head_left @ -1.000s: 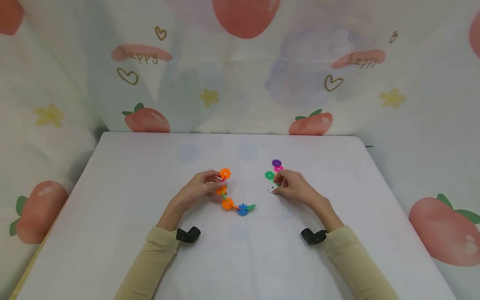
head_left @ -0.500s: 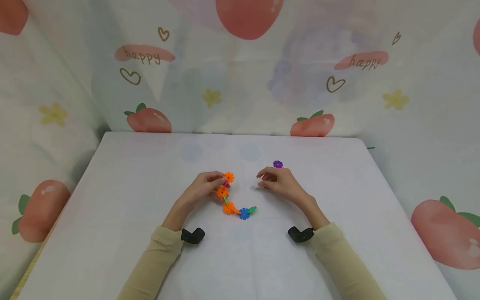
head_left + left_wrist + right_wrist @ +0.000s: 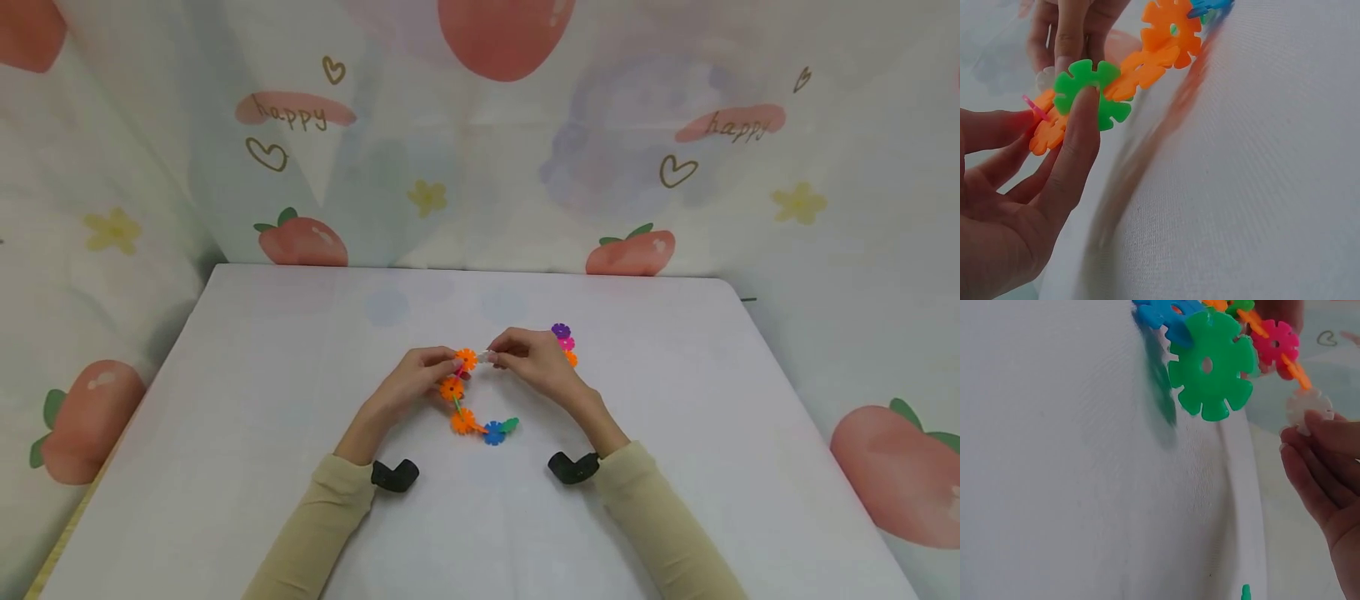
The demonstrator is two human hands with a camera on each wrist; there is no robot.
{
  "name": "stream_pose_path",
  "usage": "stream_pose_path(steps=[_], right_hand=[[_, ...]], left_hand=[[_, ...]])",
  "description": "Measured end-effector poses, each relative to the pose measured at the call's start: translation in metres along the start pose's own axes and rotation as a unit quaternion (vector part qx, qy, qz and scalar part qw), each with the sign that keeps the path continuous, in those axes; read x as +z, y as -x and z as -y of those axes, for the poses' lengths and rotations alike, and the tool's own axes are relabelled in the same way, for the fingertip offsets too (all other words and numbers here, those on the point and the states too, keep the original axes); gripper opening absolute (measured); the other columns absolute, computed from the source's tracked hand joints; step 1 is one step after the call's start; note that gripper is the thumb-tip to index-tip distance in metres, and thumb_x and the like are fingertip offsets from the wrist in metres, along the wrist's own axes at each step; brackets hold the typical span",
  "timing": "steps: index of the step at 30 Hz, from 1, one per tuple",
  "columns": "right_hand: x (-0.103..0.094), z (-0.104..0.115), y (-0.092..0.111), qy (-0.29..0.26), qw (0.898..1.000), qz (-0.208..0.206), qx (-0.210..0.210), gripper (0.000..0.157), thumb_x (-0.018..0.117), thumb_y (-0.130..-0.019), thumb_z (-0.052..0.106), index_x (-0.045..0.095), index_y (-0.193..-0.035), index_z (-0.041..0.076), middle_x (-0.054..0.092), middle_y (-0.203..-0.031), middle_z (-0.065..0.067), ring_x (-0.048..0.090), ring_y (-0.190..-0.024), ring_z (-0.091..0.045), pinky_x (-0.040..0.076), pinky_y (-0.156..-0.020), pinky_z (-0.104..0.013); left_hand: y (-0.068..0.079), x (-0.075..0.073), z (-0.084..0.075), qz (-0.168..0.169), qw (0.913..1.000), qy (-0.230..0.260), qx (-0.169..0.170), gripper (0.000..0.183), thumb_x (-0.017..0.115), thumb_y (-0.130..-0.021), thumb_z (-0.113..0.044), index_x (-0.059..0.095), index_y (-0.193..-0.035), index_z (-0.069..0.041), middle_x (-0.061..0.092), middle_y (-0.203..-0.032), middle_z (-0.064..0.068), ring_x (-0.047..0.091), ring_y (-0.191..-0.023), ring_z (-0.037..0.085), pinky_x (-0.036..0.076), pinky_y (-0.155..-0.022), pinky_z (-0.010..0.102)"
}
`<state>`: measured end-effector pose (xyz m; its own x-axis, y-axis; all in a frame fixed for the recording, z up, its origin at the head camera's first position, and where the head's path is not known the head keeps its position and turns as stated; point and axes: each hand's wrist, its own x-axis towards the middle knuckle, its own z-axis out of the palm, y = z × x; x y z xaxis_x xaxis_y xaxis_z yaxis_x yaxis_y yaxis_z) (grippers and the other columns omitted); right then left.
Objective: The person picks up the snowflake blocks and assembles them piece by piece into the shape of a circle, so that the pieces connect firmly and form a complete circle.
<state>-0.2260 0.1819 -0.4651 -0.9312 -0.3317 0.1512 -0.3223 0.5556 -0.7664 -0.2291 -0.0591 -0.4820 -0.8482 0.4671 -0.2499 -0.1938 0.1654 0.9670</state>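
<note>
A curved chain of notched plastic snowflake discs (image 3: 452, 389) hangs from my left hand (image 3: 415, 381), which pinches it near its upper end. Orange, pink, green and blue discs make up the chain, and a green disc (image 3: 1213, 365) forms its lower end. My right hand (image 3: 538, 362) pinches a white snowflake disc (image 3: 1308, 406) between thumb and fingers. In the right wrist view, the white disc's edge meets the chain's top orange disc (image 3: 1297, 372); how deep they interlock I cannot tell. The left fingers partly cover the pink disc (image 3: 1275, 342).
Loose discs lie on the white table (image 3: 637, 350) behind my right hand: a purple disc (image 3: 561, 330), a pink disc (image 3: 567, 343) and an orange disc (image 3: 572, 358). The right hand hides part of that area. A printed curtain (image 3: 495, 167) stands along the table's back edge.
My right hand picked up the white disc from beside the loose discs and moved left with it to the chain's upper end. My left hand keeps its grip, with the chain shifted slightly right.
</note>
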Motion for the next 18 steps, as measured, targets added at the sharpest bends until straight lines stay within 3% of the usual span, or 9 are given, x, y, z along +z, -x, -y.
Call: stream_pose_path(steps=[8,18], right_hand=[[0.004,0.003,-0.001,-0.001,0.998,-0.022,-0.057,0.007,0.075,-0.092,0.000,0.078,-0.095,0.006,0.078,-0.090,-0.006,0.075,-0.081,-0.017,0.062,-0.078,-0.028],[0.010,0.001,-0.002,0.008,0.988,-0.053,-0.147,0.014,0.073,-0.089,-0.010,0.078,-0.087,0.003,0.078,-0.087,-0.008,0.076,-0.075,-0.021,0.063,-0.073,-0.028]], left_hand=[[-0.001,0.004,0.000,-0.005,0.9998,0.016,0.004,0.026,0.057,-0.106,-0.015,0.070,-0.120,0.003,0.075,-0.110,0.017,0.068,-0.081,0.017,0.062,-0.067,0.031],[-0.001,0.011,0.000,-0.065,0.9978,0.014,0.002,0.021,0.059,-0.104,-0.009,0.073,-0.115,0.001,0.078,-0.102,0.015,0.066,-0.076,0.014,0.056,-0.058,0.025]])
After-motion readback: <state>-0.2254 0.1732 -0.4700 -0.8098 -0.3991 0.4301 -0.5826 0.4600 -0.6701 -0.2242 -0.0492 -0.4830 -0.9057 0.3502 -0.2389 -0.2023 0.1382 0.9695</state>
